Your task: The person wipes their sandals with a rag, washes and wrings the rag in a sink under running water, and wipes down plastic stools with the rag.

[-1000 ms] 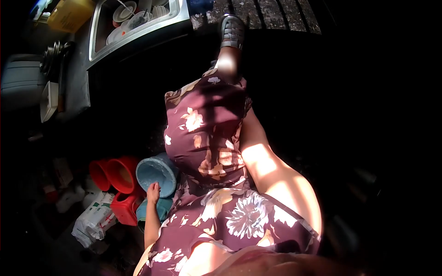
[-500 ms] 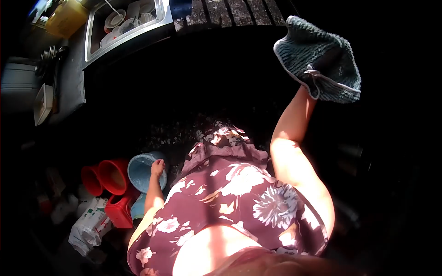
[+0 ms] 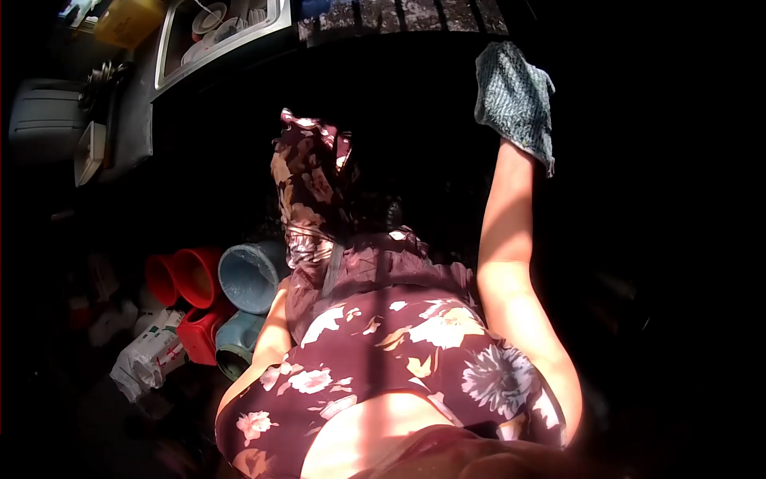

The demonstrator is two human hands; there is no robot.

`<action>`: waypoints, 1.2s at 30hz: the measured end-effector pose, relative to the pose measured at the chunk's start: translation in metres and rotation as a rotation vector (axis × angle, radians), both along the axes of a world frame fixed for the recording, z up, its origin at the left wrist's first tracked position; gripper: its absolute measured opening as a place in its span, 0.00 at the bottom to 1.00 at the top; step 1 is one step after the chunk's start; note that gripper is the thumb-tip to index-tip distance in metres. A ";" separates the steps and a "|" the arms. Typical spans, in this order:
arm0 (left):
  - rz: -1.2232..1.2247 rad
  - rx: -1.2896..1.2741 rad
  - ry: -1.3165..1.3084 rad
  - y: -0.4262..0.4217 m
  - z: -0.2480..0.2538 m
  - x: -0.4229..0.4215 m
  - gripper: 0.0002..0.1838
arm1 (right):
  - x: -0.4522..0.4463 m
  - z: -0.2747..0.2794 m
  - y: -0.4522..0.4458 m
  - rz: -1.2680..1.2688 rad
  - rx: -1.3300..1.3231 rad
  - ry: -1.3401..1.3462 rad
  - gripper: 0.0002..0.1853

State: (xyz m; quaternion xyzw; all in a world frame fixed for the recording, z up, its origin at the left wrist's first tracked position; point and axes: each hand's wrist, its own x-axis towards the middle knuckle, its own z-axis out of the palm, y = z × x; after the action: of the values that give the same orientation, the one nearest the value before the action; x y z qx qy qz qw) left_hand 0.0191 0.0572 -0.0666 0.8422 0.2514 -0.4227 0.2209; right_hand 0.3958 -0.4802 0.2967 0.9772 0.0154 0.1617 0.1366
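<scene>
A grey-green ribbed cloth [image 3: 515, 100] hangs at the end of my outstretched right arm, below the slatted surface. It covers my right hand, so the fingers are hidden, but the cloth stays up with the hand and appears gripped. My left arm reaches down beside my body, and its hand is out of sight behind the skirt of the dark floral dress [image 3: 311, 184]. That skirt part is raised in front of me on the left. Closest to the left forearm are a pale blue bucket [image 3: 249, 279] and a blue container [image 3: 239, 339].
Red buckets [image 3: 198, 275] and a red container [image 3: 201, 329] sit on the left, with a white plastic bag [image 3: 152, 355] below. A metal sink [image 3: 163, 60] at the upper left holds dishes. Beside it are a yellow container [image 3: 132, 22] and a white tray [image 3: 90, 153]. Deep shadow hides much around me.
The cloth has swung from spread out to hanging narrower, a little lower and to the left. My left hand has gone from the bucket rim to behind the skirt, which has risen.
</scene>
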 end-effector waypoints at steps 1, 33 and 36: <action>0.030 0.018 0.026 0.008 0.000 -0.007 0.19 | -0.001 -0.005 0.005 0.080 -0.123 -0.014 0.07; -0.086 -0.337 -1.389 -0.313 0.175 0.543 0.17 | 0.145 -0.151 0.140 0.715 0.662 0.428 0.24; -0.056 -0.347 -1.463 -0.317 0.186 0.542 0.17 | 0.211 -0.156 0.149 0.578 0.330 0.157 0.26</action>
State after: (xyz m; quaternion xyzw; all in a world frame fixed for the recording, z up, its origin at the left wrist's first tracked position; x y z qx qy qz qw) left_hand 0.5609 -0.2596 0.1197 0.8673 -0.0512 0.2059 0.4502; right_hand 0.6072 -0.3310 0.1403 0.9508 0.2757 0.1185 -0.0765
